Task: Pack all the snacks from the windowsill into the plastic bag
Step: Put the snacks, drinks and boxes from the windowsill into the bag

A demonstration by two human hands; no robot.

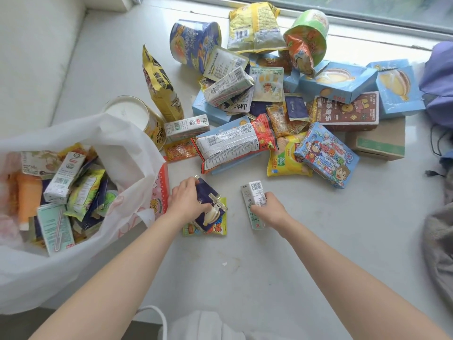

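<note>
The left hand [186,200] curls round a dark blue packet [208,204] just right of the plastic bag [127,148]. Farther right of the bag, the right hand [270,211] grips a small white carton [255,195] on the white windowsill [331,241]. The snack pile [269,114] spreads beyond, right of the bag, below the window frame [367,19].

The see-through white plastic bag [127,153] has faint pink print, and the small navy foil snack packet [206,195] has gold striped edges and a cream picture. The little white paper drink carton [255,192] has got a black barcode and a pale green end. The flat cardboard boxes [343,89] are sky blue, and the round paper cup [311,33] is green and orange.
</note>
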